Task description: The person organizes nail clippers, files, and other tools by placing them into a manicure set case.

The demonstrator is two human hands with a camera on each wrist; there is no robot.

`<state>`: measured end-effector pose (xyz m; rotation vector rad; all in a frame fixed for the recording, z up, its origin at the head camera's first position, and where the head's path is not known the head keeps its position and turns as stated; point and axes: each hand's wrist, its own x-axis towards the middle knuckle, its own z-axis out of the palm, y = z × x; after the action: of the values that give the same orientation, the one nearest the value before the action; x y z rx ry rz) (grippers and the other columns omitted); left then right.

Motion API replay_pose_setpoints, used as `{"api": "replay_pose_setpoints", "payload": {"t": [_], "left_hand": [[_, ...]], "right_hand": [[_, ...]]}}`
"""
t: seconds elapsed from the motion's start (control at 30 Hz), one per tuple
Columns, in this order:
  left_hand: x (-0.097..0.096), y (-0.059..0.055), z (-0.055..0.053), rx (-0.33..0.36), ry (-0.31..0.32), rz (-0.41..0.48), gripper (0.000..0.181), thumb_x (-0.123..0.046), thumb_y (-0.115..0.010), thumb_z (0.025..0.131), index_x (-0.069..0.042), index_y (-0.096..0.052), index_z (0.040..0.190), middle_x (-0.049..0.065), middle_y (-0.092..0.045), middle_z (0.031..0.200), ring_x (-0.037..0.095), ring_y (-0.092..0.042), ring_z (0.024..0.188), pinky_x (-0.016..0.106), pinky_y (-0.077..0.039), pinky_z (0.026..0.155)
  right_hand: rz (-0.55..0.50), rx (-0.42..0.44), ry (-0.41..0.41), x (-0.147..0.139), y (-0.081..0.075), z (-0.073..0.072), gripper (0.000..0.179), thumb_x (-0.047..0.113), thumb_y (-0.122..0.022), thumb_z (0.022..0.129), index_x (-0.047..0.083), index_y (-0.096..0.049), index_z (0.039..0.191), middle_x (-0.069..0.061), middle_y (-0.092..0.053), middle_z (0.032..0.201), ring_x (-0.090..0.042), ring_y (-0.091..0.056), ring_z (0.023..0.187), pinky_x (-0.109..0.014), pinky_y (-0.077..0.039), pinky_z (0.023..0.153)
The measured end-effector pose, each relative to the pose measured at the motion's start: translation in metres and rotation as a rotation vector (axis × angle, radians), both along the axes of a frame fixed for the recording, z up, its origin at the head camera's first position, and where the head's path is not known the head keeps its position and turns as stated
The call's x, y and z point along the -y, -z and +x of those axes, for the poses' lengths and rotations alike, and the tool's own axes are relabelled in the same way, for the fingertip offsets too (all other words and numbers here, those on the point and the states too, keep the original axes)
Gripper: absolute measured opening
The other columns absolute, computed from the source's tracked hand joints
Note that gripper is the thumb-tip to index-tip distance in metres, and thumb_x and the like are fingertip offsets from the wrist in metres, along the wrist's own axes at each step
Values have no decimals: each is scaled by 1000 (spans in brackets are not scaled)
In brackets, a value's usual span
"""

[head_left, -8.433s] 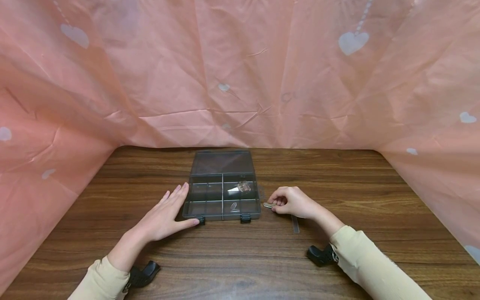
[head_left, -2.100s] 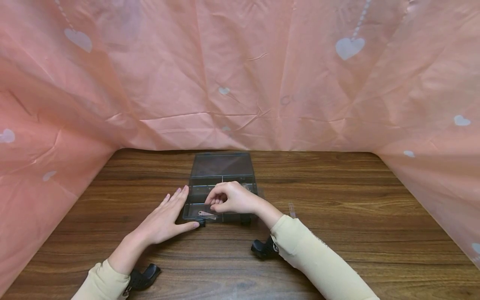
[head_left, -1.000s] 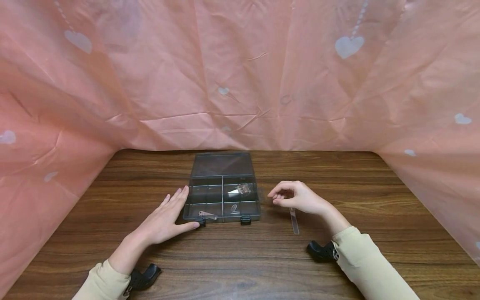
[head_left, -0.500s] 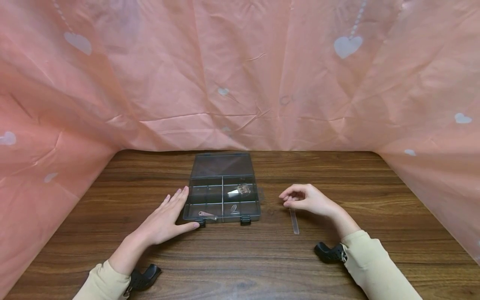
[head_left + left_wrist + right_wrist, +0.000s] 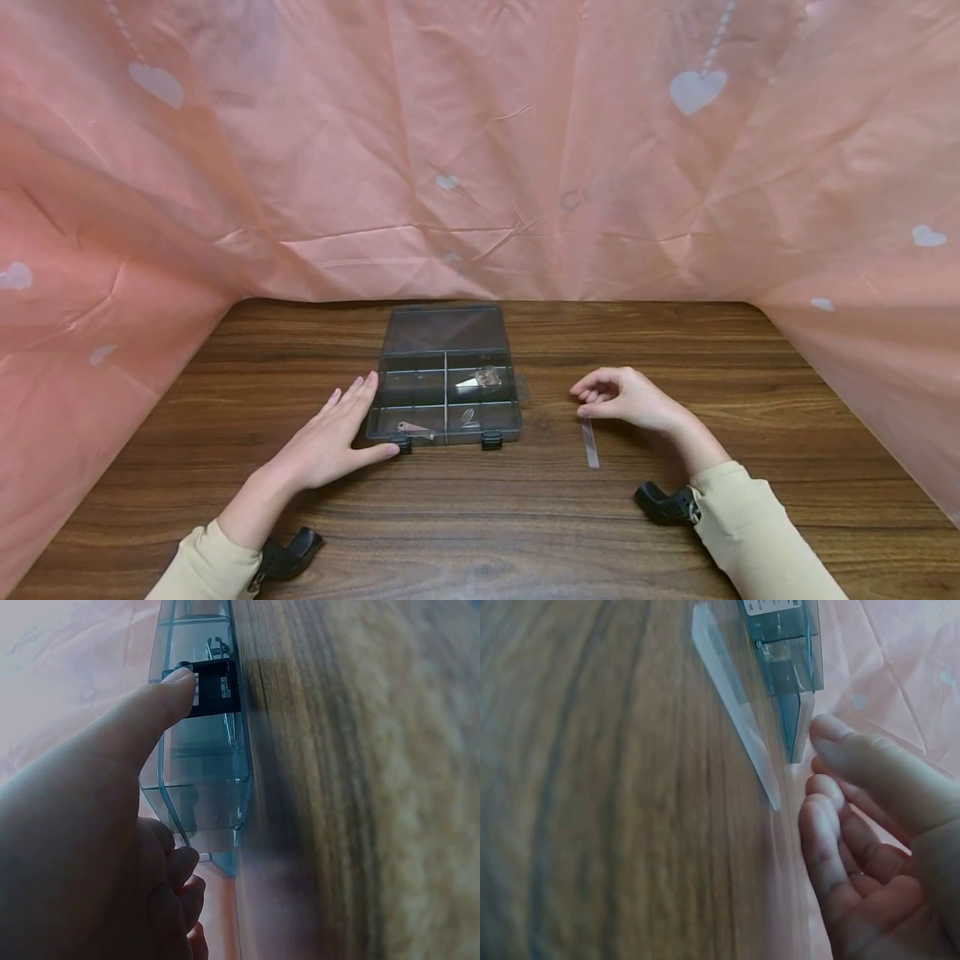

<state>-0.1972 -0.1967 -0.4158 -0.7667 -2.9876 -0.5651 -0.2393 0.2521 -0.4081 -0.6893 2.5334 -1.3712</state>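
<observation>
1 strip [image 5: 591, 446] on table [image 5: 480, 517], R of box [image 5: 448, 437], long axis near-far, far end just by R hand [image 5: 630, 400], the nearer; R fingers loosely bent, nothing held; L hand [image 5: 322, 437] fingers straight along box's L side, thumb on 1 of 2 latches [image 5: 491, 440]; inside, 1 clipper [image 5: 415, 430] near L, 1 pack [image 5: 488, 377] farther R
</observation>
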Motion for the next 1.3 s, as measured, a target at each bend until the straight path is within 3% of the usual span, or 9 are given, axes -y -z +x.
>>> {"api": "replay_pose_setpoints", "payload": {"t": [0.3,0.77,1.3], "left_hand": [[0,0,0,-3,4,7,106,-67,-56,83,-1,-12,152,14,-13,158,29,-13,144,50,-11,115],[0,0,0,-6,2,8,105,-66,-57,83,0,-13,152,14,-14,158,29,-14,144,50,-12,115],[0,0,0,-8,3,-1,106,-68,-55,83,0,-13,152,14,-14,158,28,-14,144,50,-12,115]], "right_hand": [[100,39,-8,-6,-1,2,40,18,-80,78,-1,-67,111,-11,-66,97,-18,-62,87,-26,-54,75],[139,4,-18,-6,0,4,37,17,-83,74,-1,-68,103,-7,-60,86,-14,-55,77,-23,-52,68],[163,45,-79,-6,-5,-1,33,17,-82,76,1,-63,97,-6,-58,84,-15,-51,76,-23,-47,66]]}}
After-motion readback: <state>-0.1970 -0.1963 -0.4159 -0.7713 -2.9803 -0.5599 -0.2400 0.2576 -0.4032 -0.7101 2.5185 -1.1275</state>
